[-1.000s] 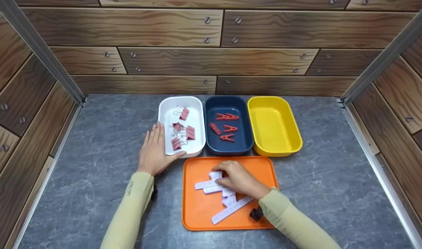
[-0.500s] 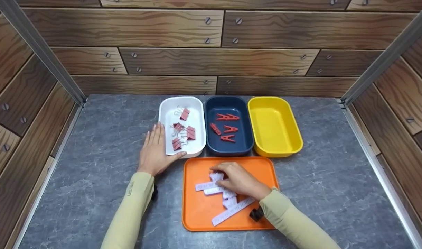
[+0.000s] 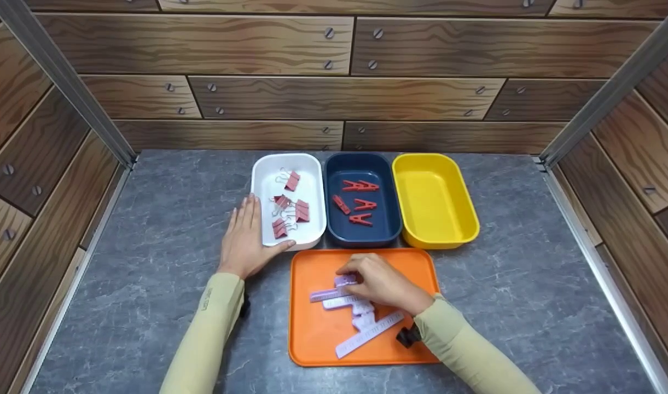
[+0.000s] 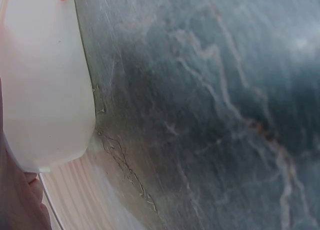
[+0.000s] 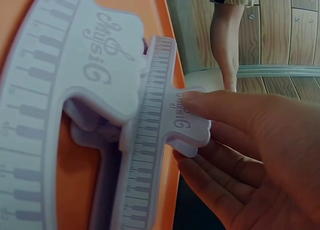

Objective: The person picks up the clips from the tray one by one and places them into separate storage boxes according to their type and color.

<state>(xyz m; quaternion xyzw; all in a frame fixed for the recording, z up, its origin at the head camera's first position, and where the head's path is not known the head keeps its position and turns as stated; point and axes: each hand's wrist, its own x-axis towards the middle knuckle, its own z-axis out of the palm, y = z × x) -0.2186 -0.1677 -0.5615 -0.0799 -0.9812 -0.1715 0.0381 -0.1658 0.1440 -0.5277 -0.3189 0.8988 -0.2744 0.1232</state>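
Note:
My right hand [image 3: 385, 282] pinches the handle tab of a lilac sheet-music clip [image 5: 154, 125], thumb on its printed face and fingers under it. That clip has a long bar patterned with piano keys. Beside it on the orange tray [image 3: 312, 345] lie more such clips, one with its bar slanting at the tray's front [image 3: 369, 335]. My left hand [image 3: 242, 241] lies with straight fingers along the left rim of the white bin [image 3: 312, 241], its thumb at the near corner. Several red binder clips [image 3: 301, 210] are in that bin.
Against the white bin stands a navy bin [image 3: 364, 235] with several red clothespins [image 3: 365, 204], then a yellow bin [image 3: 437, 219]. All three are just behind the orange tray. Wood-patterned walls [image 3: 344, 98] and metal posts [image 3: 602, 87] enclose the grey tabletop [image 3: 164, 219].
The clip in my right hand has tilted, its tab now showing a more shaded purple face. My right hand has shifted slightly up and right. The left hand has stayed still.

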